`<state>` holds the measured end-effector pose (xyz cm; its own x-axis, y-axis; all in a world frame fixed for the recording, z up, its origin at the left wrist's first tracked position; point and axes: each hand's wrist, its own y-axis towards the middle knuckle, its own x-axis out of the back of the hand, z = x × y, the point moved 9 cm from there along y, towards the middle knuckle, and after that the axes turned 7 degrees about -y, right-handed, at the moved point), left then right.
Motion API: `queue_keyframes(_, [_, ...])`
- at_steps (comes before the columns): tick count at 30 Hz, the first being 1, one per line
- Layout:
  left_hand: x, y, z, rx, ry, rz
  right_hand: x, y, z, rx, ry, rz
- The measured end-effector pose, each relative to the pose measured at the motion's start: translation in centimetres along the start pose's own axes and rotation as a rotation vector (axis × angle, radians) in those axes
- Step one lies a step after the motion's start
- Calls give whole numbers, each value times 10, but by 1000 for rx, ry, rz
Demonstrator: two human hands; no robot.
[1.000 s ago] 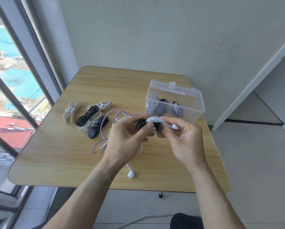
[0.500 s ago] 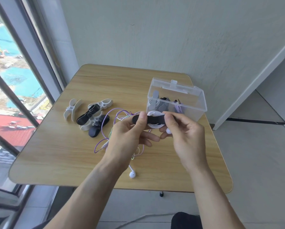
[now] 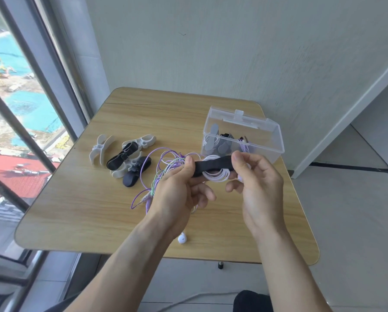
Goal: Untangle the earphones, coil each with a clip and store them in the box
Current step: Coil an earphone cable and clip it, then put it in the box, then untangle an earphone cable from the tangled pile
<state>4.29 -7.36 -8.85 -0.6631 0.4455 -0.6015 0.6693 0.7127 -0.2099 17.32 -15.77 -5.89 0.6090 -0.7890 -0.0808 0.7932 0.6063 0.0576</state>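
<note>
Left hand (image 3: 177, 188): at 9 o'clock of the black clip (image 3: 212, 165); thumb and forefinger pinch the clip's left end in a narrow grip.
Right hand (image 3: 259, 183): at 3 o'clock of the clip; thumb and forefinger pinch its right end, the other fingers loosely curled.
White earphone coil (image 3: 215, 175): wound in loops around the clip, held above the worktop (image 3: 76, 212) between both hands.
Tangled earphones (image 3: 163, 167): purple, green and white cables on the worktop, behind the left hand.
White earbud (image 3: 182, 239): on the worktop at 6 o'clock of the left hand, near the front edge.
Spare clips (image 3: 123, 157): white and black, heaped at 9 o'clock of the tangle.
Box (image 3: 242, 137): clear, lid open, at 12 o'clock of the right hand; clipped coils lie inside.
</note>
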Motion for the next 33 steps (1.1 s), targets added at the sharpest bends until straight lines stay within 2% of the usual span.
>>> queue_keyframes(2, [-2, 0, 3, 26, -70, 5, 1, -2, 1, 20, 25, -32])
queue_keyframes(7, [-13, 0, 12, 53, -250, 29, 7, -17, 11, 218, -109, -237])
queue_keyframes(11, [-11, -1, 12, 19, -249, -26, 1, -24, 8, 235, -159, -259])
queue_keyframes(13, [-9, -2, 8, -42, -109, -61, 1, -20, 4, 191, -174, -246])
queue_keyframes(16, [-8, -7, 2, -121, 179, -76, -1, -9, -12, 12, -213, -165])
queue_keyframes(20, [-14, -12, -6, -227, 467, -53, -18, -7, -32, -274, 130, 49])
queue_keyframes(23, [-21, -13, -13, -328, 710, -11, -14, -5, -31, -309, 203, 48])
queue_keyframes(25, [-28, -13, -13, -344, 851, 58, -9, 2, -21, -238, 162, 24])
queue_keyframes(27, [-28, -15, -20, -375, 878, 50, 2, 16, -8, -108, 50, -31])
queue_keyframes(31, [-14, -19, -52, -530, 855, -126, 40, 53, 55, 328, -523, -281])
queue_keyframes(33, [-3, -18, -64, -575, 884, -198, 41, 75, 89, 461, -808, -311])
